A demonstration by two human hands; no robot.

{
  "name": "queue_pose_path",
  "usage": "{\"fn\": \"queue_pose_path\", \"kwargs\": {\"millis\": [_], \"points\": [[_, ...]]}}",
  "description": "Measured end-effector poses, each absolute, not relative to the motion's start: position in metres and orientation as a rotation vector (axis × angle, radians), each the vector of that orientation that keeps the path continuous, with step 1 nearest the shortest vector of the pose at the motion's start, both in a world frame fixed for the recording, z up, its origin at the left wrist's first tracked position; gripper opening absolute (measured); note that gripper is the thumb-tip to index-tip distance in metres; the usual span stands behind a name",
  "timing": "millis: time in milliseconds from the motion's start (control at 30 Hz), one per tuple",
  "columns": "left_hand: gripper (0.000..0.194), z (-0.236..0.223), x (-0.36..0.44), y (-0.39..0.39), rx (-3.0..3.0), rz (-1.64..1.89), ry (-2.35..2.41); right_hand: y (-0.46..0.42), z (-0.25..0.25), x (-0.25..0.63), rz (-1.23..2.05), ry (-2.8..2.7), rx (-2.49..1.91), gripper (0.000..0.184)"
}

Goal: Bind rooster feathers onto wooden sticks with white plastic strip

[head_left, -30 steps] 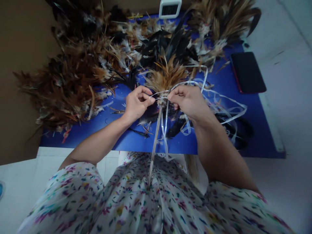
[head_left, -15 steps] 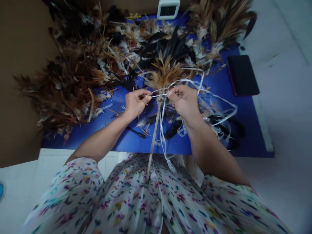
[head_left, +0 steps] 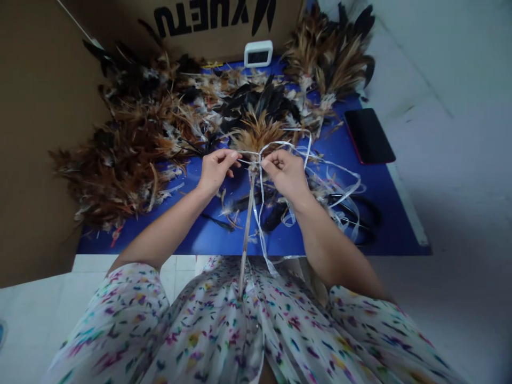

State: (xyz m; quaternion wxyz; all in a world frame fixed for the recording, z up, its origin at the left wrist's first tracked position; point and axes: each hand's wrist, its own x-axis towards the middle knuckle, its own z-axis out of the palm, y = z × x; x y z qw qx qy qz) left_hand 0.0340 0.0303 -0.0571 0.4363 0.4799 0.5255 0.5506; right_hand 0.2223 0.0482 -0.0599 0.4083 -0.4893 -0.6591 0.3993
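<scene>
My left hand [head_left: 216,169] pinches one part of a white plastic string [head_left: 262,205] between thumb and fingers. Just right of it, my right hand [head_left: 286,172] is closed on the same string. Between the hands the string forms a small loop at the base of a bundle of brown and black feathers [head_left: 259,132]. A thin wooden stick [head_left: 247,229] runs from that base down to my lap. Loose lengths of string curl to the right and hang over the table edge.
A large heap of brown feathers [head_left: 124,165] covers the left side of the blue table [head_left: 400,229]. Another feather pile [head_left: 332,53] lies at the back right. A phone [head_left: 370,136], black-handled scissors [head_left: 366,213], a small white display device [head_left: 258,54] and cardboard [head_left: 216,40] are around.
The view has tilted up, showing more of the cardboard. My left hand has drawn slightly away from my right, and the string between them now makes a crossed loop near the feather base.
</scene>
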Motion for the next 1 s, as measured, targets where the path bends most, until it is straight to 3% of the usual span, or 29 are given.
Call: {"fn": "queue_pose_path", "kwargs": {"millis": [300,500,767,1000], "points": [[0.041,-0.045,0.053,0.055,1.164,1.275,1.195,0.044,-0.052,0.224,0.890,-1.693,-1.164,0.014],[0.062,-0.057,0.047,0.056,1.353,1.273,1.146,0.046,-0.053,0.226,0.895,-1.671,-1.165,0.011],[0.027,-0.060,0.046,0.046,1.423,1.319,1.228,0.046,-0.054,0.224,0.954,-1.633,-1.153,0.012],[0.035,-0.052,0.056,0.052,1.322,1.319,1.135,0.047,-0.056,0.223,0.934,-1.613,-1.100,0.016]]}}
